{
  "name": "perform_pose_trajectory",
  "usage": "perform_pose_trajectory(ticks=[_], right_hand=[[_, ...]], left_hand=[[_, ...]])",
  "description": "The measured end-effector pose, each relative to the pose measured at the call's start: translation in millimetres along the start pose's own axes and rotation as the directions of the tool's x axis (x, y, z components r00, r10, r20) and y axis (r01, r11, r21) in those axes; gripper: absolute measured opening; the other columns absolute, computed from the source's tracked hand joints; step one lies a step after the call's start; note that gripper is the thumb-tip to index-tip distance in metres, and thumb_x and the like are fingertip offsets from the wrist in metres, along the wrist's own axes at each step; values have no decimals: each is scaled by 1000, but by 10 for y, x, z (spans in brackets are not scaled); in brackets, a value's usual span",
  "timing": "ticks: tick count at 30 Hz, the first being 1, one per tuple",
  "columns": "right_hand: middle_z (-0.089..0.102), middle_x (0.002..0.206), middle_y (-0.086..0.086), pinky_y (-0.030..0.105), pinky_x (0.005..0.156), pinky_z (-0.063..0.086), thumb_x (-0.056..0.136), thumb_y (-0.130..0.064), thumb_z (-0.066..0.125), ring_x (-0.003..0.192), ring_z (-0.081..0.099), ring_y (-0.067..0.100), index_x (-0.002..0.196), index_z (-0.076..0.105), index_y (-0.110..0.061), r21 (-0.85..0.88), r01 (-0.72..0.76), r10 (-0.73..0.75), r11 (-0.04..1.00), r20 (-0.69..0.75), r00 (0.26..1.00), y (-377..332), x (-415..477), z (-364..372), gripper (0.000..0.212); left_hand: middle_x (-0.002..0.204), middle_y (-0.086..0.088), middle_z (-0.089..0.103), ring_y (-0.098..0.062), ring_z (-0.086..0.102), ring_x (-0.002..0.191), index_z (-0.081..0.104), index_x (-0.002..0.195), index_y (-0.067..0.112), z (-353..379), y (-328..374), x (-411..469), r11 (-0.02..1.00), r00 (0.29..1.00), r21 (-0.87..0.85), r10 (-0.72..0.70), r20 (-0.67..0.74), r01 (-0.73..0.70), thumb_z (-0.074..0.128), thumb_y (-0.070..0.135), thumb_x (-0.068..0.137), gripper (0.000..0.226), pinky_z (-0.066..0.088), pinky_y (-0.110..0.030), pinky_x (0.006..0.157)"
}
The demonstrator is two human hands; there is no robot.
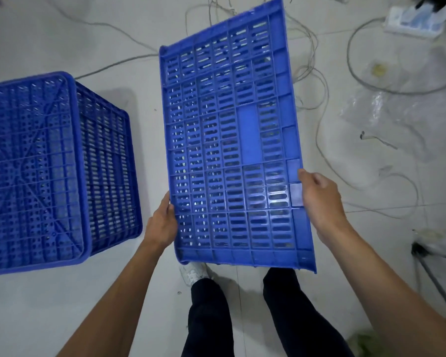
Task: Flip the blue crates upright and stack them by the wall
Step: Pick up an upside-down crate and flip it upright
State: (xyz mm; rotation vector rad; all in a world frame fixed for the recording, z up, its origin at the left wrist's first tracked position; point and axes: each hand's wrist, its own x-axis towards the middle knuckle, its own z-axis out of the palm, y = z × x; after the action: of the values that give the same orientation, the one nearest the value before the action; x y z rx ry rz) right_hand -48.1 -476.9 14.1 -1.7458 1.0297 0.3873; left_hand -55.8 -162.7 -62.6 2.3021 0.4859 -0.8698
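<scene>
I hold a blue slotted crate (232, 140) off the floor in front of me, one long slotted side wall facing up at me. My left hand (162, 222) grips its left edge near the close corner. My right hand (319, 199) grips the rimmed right edge, fingers curled behind it. A second blue crate (44, 166) sits upside down on the floor at the left, its ribbed bottom facing up.
Pale tiled floor (144, 99) all around. Thin cables (317, 81) loop across the floor beyond and right of the held crate. Clear plastic wrap (376, 112) lies at the right, a dark tripod leg (433, 269) at the lower right. My legs and a white shoe (193, 273) are below.
</scene>
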Motion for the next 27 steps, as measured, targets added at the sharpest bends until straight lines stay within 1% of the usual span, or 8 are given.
perform_pose_trajectory(ticks=[4,7,9,11,14,18,20,27], right_hand=[[55,71,4,26,58,38,98,-34,52,66,48,13,83,62,-7,-64,164,-160,984,60,985,-29,-166,92,33],[65,82,-2,9,60,40,99,-35,52,67,55,-3,94,66,-18,-81,239,-227,968,139,964,-38,-255,223,23],[61,76,-11,8,58,38,100,-37,49,65,55,-8,97,63,-24,-115,295,-271,948,189,944,-37,-296,333,19],[53,67,-8,18,55,37,101,-41,45,57,50,-1,98,59,-25,-164,331,-290,929,232,929,-49,-345,456,22],[48,64,-6,28,57,37,102,-43,40,54,45,4,99,55,-22,-210,371,-310,905,274,910,-102,-457,691,25],[55,70,-6,35,64,40,102,-44,41,67,53,12,107,56,-18,-238,390,-323,889,278,905,-148,-584,1061,31],[67,83,1,39,75,46,100,-45,42,83,61,24,110,57,-16,-282,412,-349,866,246,904,-170,-634,1270,34],[72,98,2,46,81,53,97,-50,40,92,67,26,113,58,-20,-304,401,-312,864,301,901,-174,-843,1873,39]], left_hand=[[115,0,67,-31,65,103,30,148,45,-40,-29,158,991,990,26,-132,55,131,29,31,104,46,51,-43,87],[121,-10,63,-37,62,108,22,155,33,-62,-22,214,966,966,-16,-257,35,257,36,18,101,58,50,-45,90],[132,-17,59,-38,60,113,17,156,20,-75,-58,256,946,948,-73,-313,52,317,39,18,99,61,50,-48,97],[144,-14,50,-35,57,122,14,155,19,-90,-30,217,956,960,-88,-277,24,278,42,31,95,68,49,-51,100],[156,0,37,-21,40,140,26,154,20,-164,234,-82,984,977,-172,-76,-198,42,46,34,97,62,37,-42,115],[123,8,67,-9,65,110,64,124,25,-249,693,-534,878,950,-425,95,-299,-222,46,20,101,30,50,-38,101],[104,8,74,-8,70,95,72,106,26,-255,803,-634,826,968,-522,104,-228,-212,48,23,98,25,55,-41,92],[104,5,73,-12,69,100,69,108,22,-342,581,-546,796,989,-601,-20,-147,-74,51,32,97,23,55,-35,91]])
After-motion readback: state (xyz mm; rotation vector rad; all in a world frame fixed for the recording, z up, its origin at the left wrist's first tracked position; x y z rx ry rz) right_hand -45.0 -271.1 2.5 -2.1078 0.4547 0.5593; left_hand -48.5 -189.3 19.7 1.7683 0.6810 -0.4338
